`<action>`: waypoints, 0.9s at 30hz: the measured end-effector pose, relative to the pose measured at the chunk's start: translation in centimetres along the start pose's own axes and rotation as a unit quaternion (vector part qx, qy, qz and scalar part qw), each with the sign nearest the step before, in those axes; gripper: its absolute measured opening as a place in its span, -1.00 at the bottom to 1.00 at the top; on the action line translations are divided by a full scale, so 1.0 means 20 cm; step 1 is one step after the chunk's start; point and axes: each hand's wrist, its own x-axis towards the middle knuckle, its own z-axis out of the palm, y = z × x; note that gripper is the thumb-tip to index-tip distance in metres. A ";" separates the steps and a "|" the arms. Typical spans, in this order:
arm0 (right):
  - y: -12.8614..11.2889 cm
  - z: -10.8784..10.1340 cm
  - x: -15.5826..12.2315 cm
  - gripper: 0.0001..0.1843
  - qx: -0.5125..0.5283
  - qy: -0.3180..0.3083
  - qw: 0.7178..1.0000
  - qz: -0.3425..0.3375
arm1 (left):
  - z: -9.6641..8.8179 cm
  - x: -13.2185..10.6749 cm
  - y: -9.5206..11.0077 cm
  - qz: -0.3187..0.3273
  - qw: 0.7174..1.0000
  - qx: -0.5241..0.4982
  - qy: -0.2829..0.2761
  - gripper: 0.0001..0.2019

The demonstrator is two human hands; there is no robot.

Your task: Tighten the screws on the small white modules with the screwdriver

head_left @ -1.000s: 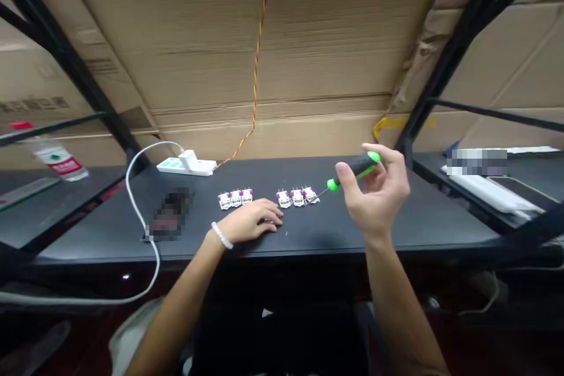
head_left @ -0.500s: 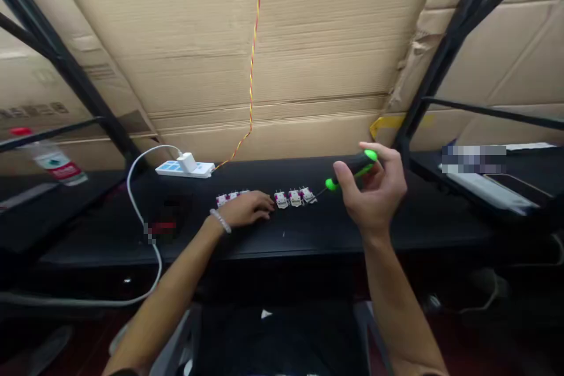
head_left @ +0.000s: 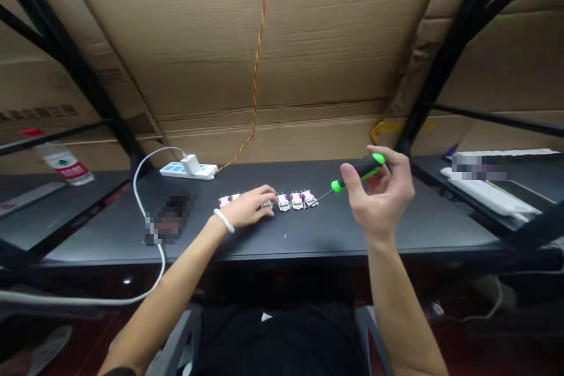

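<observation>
A row of small white and magenta parts point(head_left: 296, 200) lies on the black table point(head_left: 418, 223). My left hand point(head_left: 249, 207) rests on the left part of that row with its fingers curled over the pieces; what they grip is hidden. My right hand point(head_left: 381, 197) is raised above the table to the right of the row, closed round a black and green screwdriver point(head_left: 359, 171) whose thin tip points down-left towards the rightmost part. A white bead bracelet circles my left wrist.
A white power strip point(head_left: 188, 170) with a plugged charger and white cable sits at the back left, beside a dark blurred object point(head_left: 170, 218). A plastic bottle point(head_left: 61, 165) stands far left. A white keyboard-like item point(head_left: 489, 197) lies far right. Cardboard walls and black frame bars surround the table.
My left hand has slid forward from the table's near side onto the left group of parts, covering them. My right hand with the screwdriver has stayed almost still.
</observation>
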 end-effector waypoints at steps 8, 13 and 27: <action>0.00 0.00 0.00 -0.55 0.011 0.003 1.000 -0.011 | 0.16 -0.14 0.28 0.115 0.992 -0.060 -0.004 -0.78; -0.01 0.00 0.01 -0.55 0.007 0.009 1.000 -0.014 | 0.21 -0.10 0.26 0.058 0.998 -0.010 0.003 -0.76; -0.02 0.01 0.01 -0.54 0.004 0.008 1.000 -0.004 | 0.14 0.03 0.18 -0.080 0.989 0.120 0.029 -0.81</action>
